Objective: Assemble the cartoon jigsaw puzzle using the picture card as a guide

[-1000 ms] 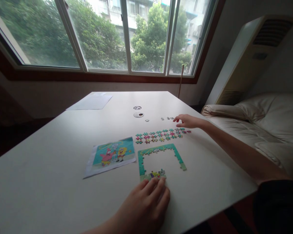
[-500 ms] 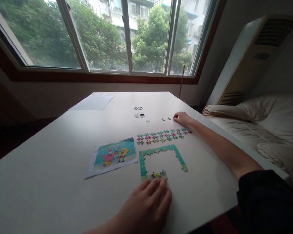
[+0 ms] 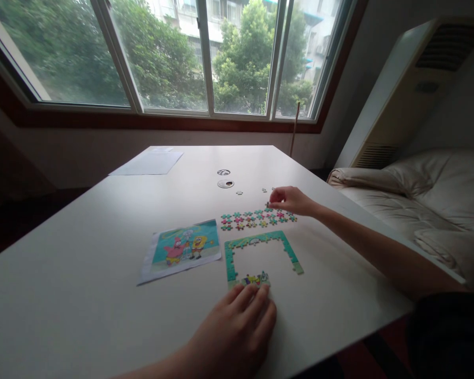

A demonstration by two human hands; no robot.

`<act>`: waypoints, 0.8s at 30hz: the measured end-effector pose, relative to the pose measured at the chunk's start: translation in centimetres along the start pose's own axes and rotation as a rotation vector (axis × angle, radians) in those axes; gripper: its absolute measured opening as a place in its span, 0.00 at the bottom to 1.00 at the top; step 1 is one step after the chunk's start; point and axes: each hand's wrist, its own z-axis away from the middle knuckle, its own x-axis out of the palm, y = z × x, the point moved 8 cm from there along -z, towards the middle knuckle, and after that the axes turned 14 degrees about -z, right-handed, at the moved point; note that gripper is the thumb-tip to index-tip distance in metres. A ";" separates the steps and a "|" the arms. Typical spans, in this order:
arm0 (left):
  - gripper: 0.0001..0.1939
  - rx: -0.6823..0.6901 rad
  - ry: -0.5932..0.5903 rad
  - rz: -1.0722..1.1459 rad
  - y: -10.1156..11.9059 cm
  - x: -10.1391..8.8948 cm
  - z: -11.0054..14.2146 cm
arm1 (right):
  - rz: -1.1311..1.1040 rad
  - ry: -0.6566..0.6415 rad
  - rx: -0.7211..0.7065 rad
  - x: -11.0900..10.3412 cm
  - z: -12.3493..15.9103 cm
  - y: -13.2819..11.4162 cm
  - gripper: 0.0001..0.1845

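My left hand [image 3: 240, 323] rests palm down at the near edge of a partly joined jigsaw border [image 3: 229, 263]. Its fingertips touch the lower strip, and its fingers lie over the table, not gripped round anything. A small jigsaw piece [image 3: 267, 205] is pinched between the thumb and fingers of my right hand [image 3: 286, 201]. That hand hovers just above the far side of rows of loose jigsaw pieces [image 3: 251, 223]. Left of the border lies a printed cartoon picture sheet [image 3: 185, 250].
Two round discs [image 3: 225, 183] lie farther back on the white table [image 3: 82, 273], near a few single pieces [image 3: 239, 192]. A sheet of paper [image 3: 148, 162] is at the far left. A padded sofa [image 3: 379, 195] stands along the right.
From the far single pieces, my right hand has come nearer and leftward over the rows, now with a piece in its pinch. My left hand has stayed on the border.
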 end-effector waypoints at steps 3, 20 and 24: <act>0.13 0.003 -0.006 0.000 0.1 -0.1 -0.1 | -0.240 -0.341 -0.038 4.5 4.1 -3.9 0.14; 0.14 -0.004 -0.029 -0.001 0.1 0.0 -0.1 | -0.170 -0.480 0.054 8.2 8.6 -5.8 0.07; 0.13 0.005 -0.018 0.013 0.1 -0.2 -0.2 | -0.136 -0.485 0.065 8.4 8.7 -5.8 0.07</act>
